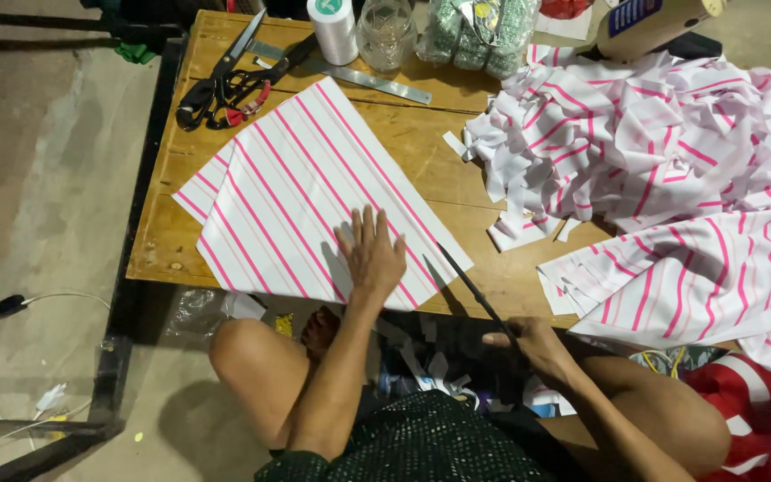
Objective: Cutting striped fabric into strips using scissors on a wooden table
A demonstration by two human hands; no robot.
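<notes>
- Table [180, 234]: low, rectangular, bare wood planks with worn varnish and a dark metal frame; stands on a dusty concrete floor [37, 178].
- Heap of cloth [662, 143]: white with pink stripes, soft and crumpled, cut into ragged pieces and strips; covers the right side of the table and spills over its near edge.
- Cut cloth piece [301, 187]: same white cloth with thin pink stripes, lying flat and smooth in a stack with straight edges and sharp corners, set at a slant across the middle of the table; the near corner reaches the table's front edge.
- Left hand [370, 254]: fingers spread, palm pressed flat on the near part of the cut cloth piece; grasps nothing.
- Right hand [528, 344]: clenched around the near end of a thin dark rod [473, 284], which slants up to the edge of the cut cloth piece; its kind cannot be told.
- Scissors [225, 76]: large, black-handled, metal blades, at the far left of the table.
- Metal ruler [377, 82], glass jar [386, 34], white thread spool [333, 29]: along the far edge.
</notes>
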